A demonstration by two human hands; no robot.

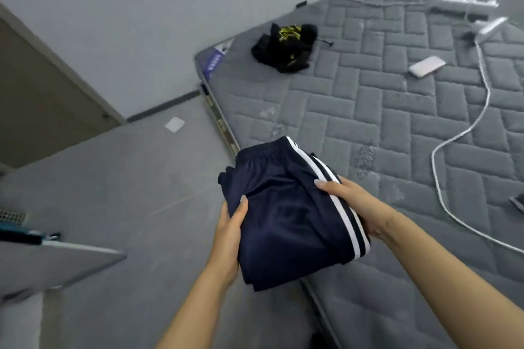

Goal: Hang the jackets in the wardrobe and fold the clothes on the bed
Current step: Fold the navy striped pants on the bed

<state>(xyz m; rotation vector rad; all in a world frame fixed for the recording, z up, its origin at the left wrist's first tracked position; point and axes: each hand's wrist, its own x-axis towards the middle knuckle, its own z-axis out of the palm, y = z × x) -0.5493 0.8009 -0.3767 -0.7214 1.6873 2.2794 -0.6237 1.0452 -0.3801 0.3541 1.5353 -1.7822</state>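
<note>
Both hands clasp a folded bundle of navy-blue sports trousers with white side stripes [286, 212], held in the air over the edge of the bed, partly above the floor. Left hand [229, 238] grips the bundle's left edge, thumb pressed on top of the cloth and the other fingers curled underneath out of sight. Right hand [354, 201] grips the striped right edge, thumb lying on the fabric and the remaining fingers hidden below. At far left stand a brown door [37, 99] and, lower down, a grey flat panel [56, 266]. A small pale square scrap [174, 124] lies on the grey concrete floor [119, 178]. Farther right, on the grey quilted mattress [368, 99], sits a crumpled black garment with yellow print [285, 47], well apart from the trousers. Beyond it lie a pale pink flat phone-like object [427, 66] and a long white cable [465, 133] running to blurred white power strips [476, 13].
</note>
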